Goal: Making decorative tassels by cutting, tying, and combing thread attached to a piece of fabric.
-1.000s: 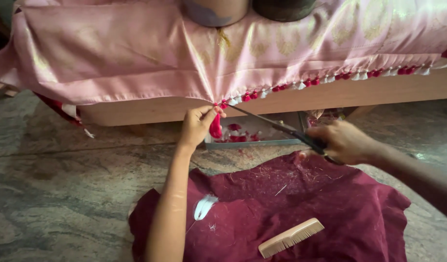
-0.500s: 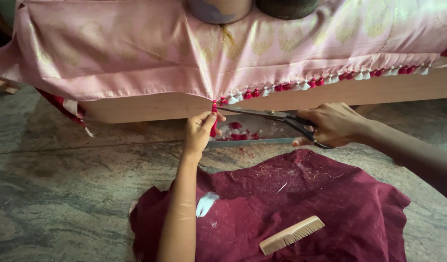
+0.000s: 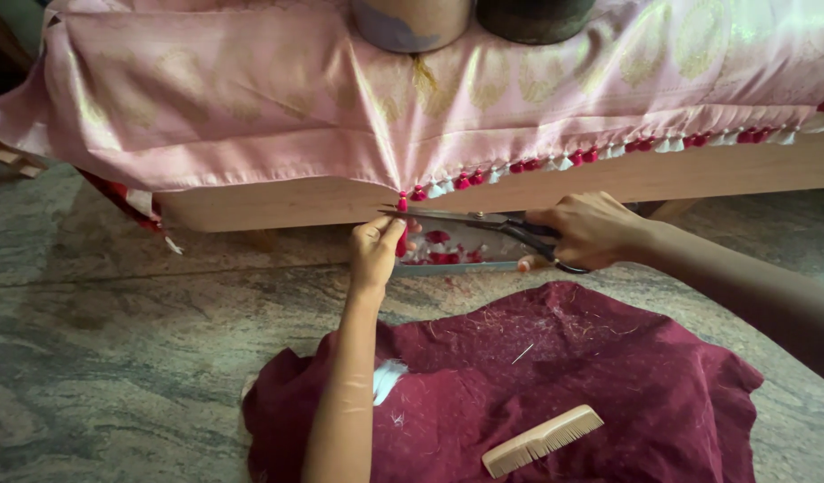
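Left hand is pinching a red tassel, grip narrow, at the pink cloth hem. Right hand is gripping scissors; blade tips are lying just above the pinch, touching the tassel.

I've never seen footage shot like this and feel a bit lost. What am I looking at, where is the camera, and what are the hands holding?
The camera sits on a person's head and looks down, so both arms reaching in from below are that person's own.

The left hand pinches a red tassel hanging from the edge of a pink cloth draped over a low wooden board. A row of red and white tassels runs along that hem. The right hand holds scissors, their blades pointing at the pinched tassel.

On the stone floor lies a maroon cloth with a wooden comb on it. Two round containers stand on the pink cloth at the top; only their bases show.
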